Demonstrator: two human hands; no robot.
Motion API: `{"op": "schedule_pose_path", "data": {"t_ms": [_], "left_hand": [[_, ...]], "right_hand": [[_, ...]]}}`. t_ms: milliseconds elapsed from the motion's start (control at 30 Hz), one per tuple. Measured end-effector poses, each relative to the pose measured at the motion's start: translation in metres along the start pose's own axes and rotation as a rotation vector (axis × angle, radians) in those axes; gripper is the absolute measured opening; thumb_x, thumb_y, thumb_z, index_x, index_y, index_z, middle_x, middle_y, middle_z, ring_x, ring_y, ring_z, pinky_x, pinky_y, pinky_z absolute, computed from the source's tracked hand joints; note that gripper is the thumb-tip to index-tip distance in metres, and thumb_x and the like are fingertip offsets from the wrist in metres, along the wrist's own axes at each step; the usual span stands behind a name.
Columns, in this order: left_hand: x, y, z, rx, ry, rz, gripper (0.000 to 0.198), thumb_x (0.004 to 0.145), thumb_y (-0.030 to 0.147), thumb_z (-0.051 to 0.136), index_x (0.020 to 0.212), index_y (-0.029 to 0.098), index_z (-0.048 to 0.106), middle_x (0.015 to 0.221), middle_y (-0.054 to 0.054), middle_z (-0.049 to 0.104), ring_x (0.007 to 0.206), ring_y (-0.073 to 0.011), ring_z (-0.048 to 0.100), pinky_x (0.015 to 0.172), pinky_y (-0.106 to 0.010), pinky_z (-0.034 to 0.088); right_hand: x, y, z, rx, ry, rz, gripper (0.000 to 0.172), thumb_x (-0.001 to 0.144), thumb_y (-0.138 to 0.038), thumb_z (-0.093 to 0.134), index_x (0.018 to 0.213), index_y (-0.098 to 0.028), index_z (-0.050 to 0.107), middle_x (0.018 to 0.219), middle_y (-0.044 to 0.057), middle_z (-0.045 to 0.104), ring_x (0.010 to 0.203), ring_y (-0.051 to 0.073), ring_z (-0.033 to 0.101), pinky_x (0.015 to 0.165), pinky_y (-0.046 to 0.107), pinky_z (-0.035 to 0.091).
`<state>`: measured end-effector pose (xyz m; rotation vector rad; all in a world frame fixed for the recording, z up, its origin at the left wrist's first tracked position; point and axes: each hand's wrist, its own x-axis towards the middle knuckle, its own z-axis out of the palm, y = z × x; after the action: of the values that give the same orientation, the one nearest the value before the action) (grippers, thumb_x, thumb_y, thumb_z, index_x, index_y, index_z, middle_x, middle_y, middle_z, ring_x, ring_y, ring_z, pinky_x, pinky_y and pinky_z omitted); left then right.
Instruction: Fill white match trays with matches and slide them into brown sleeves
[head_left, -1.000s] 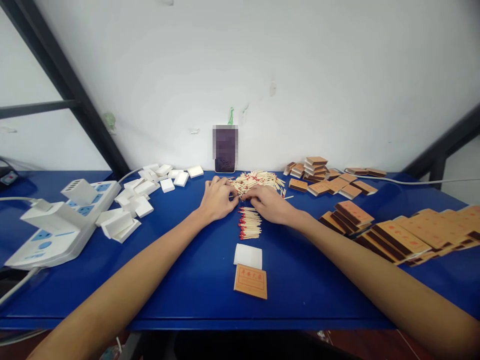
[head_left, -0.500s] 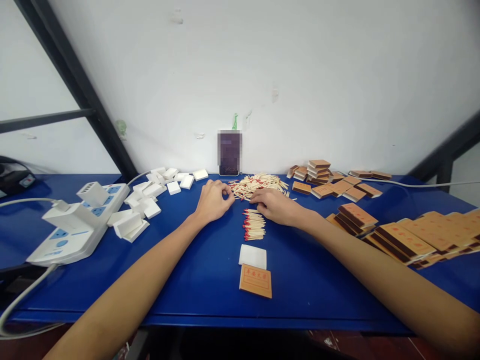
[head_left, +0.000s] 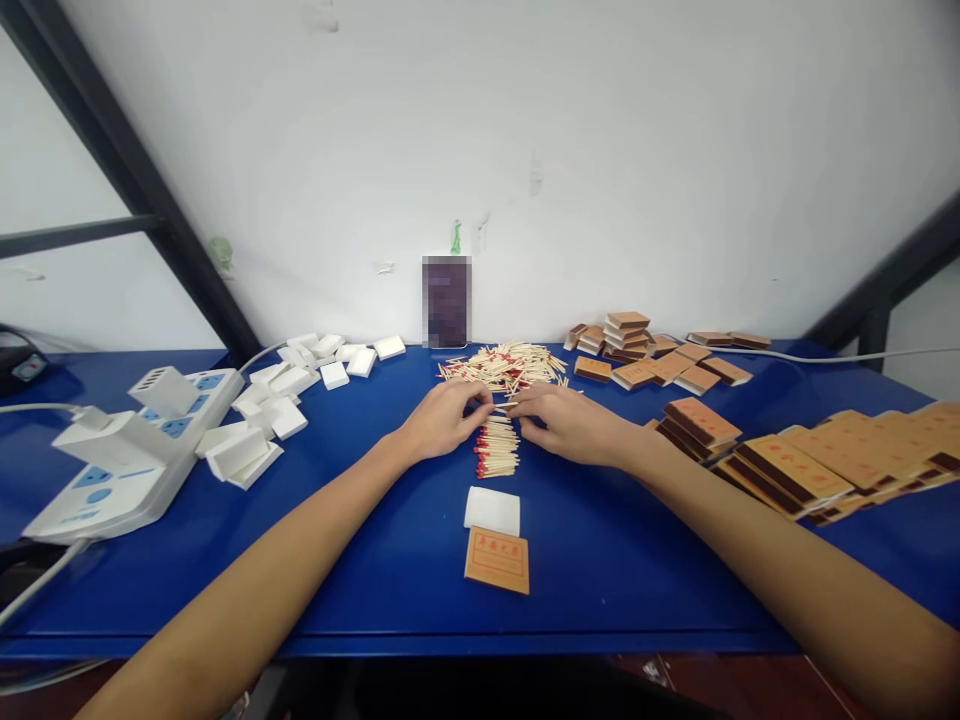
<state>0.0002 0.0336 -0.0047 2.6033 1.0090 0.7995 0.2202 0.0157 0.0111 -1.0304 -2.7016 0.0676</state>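
Observation:
My left hand (head_left: 444,421) and my right hand (head_left: 568,422) meet fingertip to fingertip over a small neat bundle of red-tipped matches (head_left: 496,452) on the blue table (head_left: 375,560). Both hands are pinched closed on a few matches between them. Behind the hands lies a loose pile of matches (head_left: 504,365). In front of the bundle sit a white inner tray (head_left: 492,510) and an orange matchbox sleeve (head_left: 497,560).
Several white inner trays (head_left: 285,385) lie at the back left beside white power strips (head_left: 112,450). Orange matchboxes are stacked at the back right (head_left: 645,355) and far right (head_left: 817,465). A dark phone (head_left: 446,301) leans on the wall.
Both hands have come back from the loose pile toward me and now meet over the far end of the neat bundle, pinching a few matches.

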Motion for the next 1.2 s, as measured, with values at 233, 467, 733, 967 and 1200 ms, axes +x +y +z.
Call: {"op": "schedule_pose_path", "data": {"t_ms": [233, 467, 733, 967, 1200], "left_hand": [[0.001, -0.001, 0.0, 0.127, 0.0, -0.053, 0.015, 0.097, 0.027, 0.046, 0.094, 0.021, 0.059, 0.094, -0.002, 0.069, 0.094, -0.0207, 0.06, 0.087, -0.036, 0.042], [-0.001, 0.0, 0.001, 0.232, 0.048, -0.093, 0.015, 0.096, 0.027, 0.048, 0.093, 0.02, 0.062, 0.097, -0.003, 0.07, 0.102, -0.0227, 0.056, 0.086, -0.037, 0.039], [0.001, 0.001, -0.002, 0.222, -0.03, -0.041, 0.022, 0.094, 0.029, 0.049, 0.094, 0.022, 0.071, 0.112, -0.005, 0.065, 0.107, -0.0238, 0.05, 0.091, -0.04, 0.038], [-0.002, 0.005, -0.007, 0.199, -0.091, -0.006, 0.029, 0.095, 0.033, 0.046, 0.101, 0.025, 0.073, 0.114, -0.006, 0.06, 0.108, -0.0261, 0.047, 0.09, -0.044, 0.037], [-0.006, 0.01, -0.013, 0.205, -0.118, 0.038, 0.031, 0.096, 0.036, 0.046, 0.095, 0.025, 0.075, 0.11, -0.005, 0.065, 0.106, -0.0253, 0.05, 0.094, -0.045, 0.034]], "right_hand": [[-0.001, 0.001, 0.008, 0.037, 0.051, 0.024, 0.029, 0.091, -0.015, 0.046, 0.104, -0.014, 0.072, 0.11, 0.01, 0.072, 0.104, 0.023, 0.064, 0.094, 0.038, 0.048], [-0.002, -0.003, 0.012, 0.055, 0.102, -0.001, 0.027, 0.092, -0.015, 0.045, 0.096, -0.016, 0.072, 0.106, 0.011, 0.073, 0.101, 0.023, 0.065, 0.091, 0.037, 0.048], [-0.006, -0.009, -0.003, 0.096, 0.299, 0.117, 0.022, 0.091, -0.019, 0.046, 0.088, -0.018, 0.068, 0.09, 0.007, 0.073, 0.083, 0.019, 0.065, 0.077, 0.031, 0.046], [-0.019, 0.003, -0.035, 0.04, 0.619, 0.335, 0.021, 0.085, -0.02, 0.047, 0.077, -0.019, 0.067, 0.062, 0.001, 0.065, 0.055, 0.015, 0.056, 0.06, 0.028, 0.041], [-0.018, -0.008, -0.036, 0.059, 0.329, 0.306, 0.023, 0.088, -0.019, 0.047, 0.083, -0.018, 0.07, 0.069, 0.003, 0.068, 0.061, 0.016, 0.058, 0.061, 0.029, 0.041]]}}
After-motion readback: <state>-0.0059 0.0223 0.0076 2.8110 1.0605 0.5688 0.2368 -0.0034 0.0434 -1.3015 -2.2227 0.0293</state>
